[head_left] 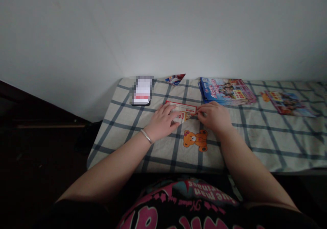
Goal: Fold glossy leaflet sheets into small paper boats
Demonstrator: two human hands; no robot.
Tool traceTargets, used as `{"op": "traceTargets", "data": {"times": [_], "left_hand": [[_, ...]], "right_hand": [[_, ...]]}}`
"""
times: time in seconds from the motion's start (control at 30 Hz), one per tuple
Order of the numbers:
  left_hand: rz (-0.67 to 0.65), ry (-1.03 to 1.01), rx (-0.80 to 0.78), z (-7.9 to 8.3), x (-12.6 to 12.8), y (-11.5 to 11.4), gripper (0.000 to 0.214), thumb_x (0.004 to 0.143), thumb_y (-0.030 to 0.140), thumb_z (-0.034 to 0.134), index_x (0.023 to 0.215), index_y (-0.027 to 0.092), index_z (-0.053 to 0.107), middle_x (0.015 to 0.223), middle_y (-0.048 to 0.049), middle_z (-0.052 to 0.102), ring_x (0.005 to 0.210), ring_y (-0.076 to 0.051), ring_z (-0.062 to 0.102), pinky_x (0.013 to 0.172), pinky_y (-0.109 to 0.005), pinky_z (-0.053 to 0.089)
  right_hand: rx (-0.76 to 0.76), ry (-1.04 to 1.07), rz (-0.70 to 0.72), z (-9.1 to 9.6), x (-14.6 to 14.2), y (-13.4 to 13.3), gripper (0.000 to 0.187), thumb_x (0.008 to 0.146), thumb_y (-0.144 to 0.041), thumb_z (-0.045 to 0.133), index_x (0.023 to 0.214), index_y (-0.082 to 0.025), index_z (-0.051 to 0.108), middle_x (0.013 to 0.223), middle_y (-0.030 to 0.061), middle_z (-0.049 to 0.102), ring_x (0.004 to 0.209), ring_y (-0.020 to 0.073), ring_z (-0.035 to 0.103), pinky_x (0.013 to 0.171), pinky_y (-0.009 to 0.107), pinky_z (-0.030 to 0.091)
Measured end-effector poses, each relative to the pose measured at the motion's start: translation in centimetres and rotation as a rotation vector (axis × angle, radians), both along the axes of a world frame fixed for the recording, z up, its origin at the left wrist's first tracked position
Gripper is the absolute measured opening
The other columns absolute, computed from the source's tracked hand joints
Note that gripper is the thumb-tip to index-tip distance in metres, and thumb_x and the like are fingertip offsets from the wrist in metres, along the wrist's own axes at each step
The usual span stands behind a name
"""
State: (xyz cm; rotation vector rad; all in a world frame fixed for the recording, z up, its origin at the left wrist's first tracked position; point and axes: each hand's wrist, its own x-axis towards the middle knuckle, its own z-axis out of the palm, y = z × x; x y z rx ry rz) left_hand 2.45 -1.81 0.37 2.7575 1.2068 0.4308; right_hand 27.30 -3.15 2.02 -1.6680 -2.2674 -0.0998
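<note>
A folded leaflet (184,108), white and red with printing, lies on the checked tablecloth (163,154) between my hands. My left hand (165,120) rests flat across its left part, fingers spread, with a silver bangle at the wrist. At the leaflet's right end, my right hand (215,116) pinches the edge between thumb and fingers. Part of the sheet is covered by my left fingers. Just beyond my right hand lies a stack of colourful printed flyers (227,91).
A phone (142,91), blurred out, lies at the far left. A small folded paper piece (175,79) stands by the wall (163,28). Another flyer (291,103) lies to the right. An orange bear print (195,140) marks the cloth. The table's left edge drops to dark floor.
</note>
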Motion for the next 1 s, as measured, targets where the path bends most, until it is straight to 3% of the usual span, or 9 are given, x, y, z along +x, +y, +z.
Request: {"op": "traceTargets", "data": {"times": [0.1, 0.2, 0.3, 0.4, 0.77, 1.0], "left_hand": [[0.002, 0.0, 0.005, -0.2, -0.1, 0.0, 0.042, 0.089, 0.035, 0.061, 0.129, 0.023, 0.055, 0.145, -0.0096, 0.046, 0.141, -0.029, 0.034, 0.119, -0.052, 0.026], [-0.003, -0.007, 0.017, -0.4, -0.1, 0.0, 0.041, 0.09, 0.034, 0.06, 0.129, 0.022, 0.054, 0.145, -0.0102, 0.045, 0.142, -0.029, 0.033, 0.119, -0.052, 0.026], [-0.007, -0.012, 0.02, -0.5, -0.1, 0.0, 0.04, 0.09, 0.035, 0.059, 0.127, 0.022, 0.055, 0.146, -0.0099, 0.045, 0.143, -0.029, 0.032, 0.12, -0.052, 0.025], [-0.008, -0.008, 0.025, -0.5, -0.1, -0.1, 0.04, 0.09, 0.035, 0.059, 0.128, 0.022, 0.054, 0.145, -0.0095, 0.045, 0.143, -0.029, 0.032, 0.12, -0.052, 0.025], [-0.032, 0.013, 0.034, -0.4, -0.3, -0.1, 0.041, 0.09, 0.033, 0.058, 0.13, 0.023, 0.054, 0.145, -0.0101, 0.045, 0.143, -0.029, 0.032, 0.119, -0.053, 0.025], [-0.248, 0.007, 0.091, -0.5, -0.3, 0.2, 0.03, 0.093, 0.02, 0.051, 0.121, 0.025, 0.061, 0.136, -0.0041, 0.054, 0.138, -0.024, 0.039, 0.12, -0.049, 0.026]], "right_hand": [[0.056, 0.15, 0.065, -1.1, -1.0, 0.3, 0.017, 0.086, -0.026, 0.055, 0.093, -0.02, 0.07, 0.114, 0.0105, 0.069, 0.106, 0.028, 0.059, 0.096, 0.045, 0.046], [0.044, 0.258, 0.147, -2.2, -2.5, 0.3, 0.034, 0.085, -0.031, 0.056, 0.116, -0.016, 0.059, 0.135, 0.0172, 0.056, 0.128, 0.0307, 0.048, 0.107, 0.051, 0.039], [-0.044, 0.179, 0.13, -2.8, -3.7, 0.1, 0.062, 0.081, -0.039, 0.061, 0.135, -0.013, 0.046, 0.15, 0.0192, 0.04, 0.144, 0.0351, 0.028, 0.116, 0.057, 0.024], [-0.109, 0.086, 0.084, -2.8, -4.1, 0.0, 0.075, 0.081, -0.045, 0.06, 0.146, -0.014, 0.035, 0.156, 0.0179, 0.032, 0.148, 0.0369, 0.018, 0.119, 0.06, 0.013], [-0.158, 0.182, -0.054, -3.4, -2.1, 0.9, 0.067, 0.084, -0.029, 0.049, 0.147, -0.016, 0.031, 0.156, 0.013, 0.035, 0.149, 0.0339, 0.018, 0.119, 0.061, 0.015], [-0.158, 0.264, -0.102, -3.6, -1.5, 1.4, 0.053, 0.081, -0.019, 0.046, 0.134, -0.012, 0.044, 0.151, 0.0165, 0.043, 0.146, 0.033, 0.029, 0.119, 0.056, 0.023]]}}
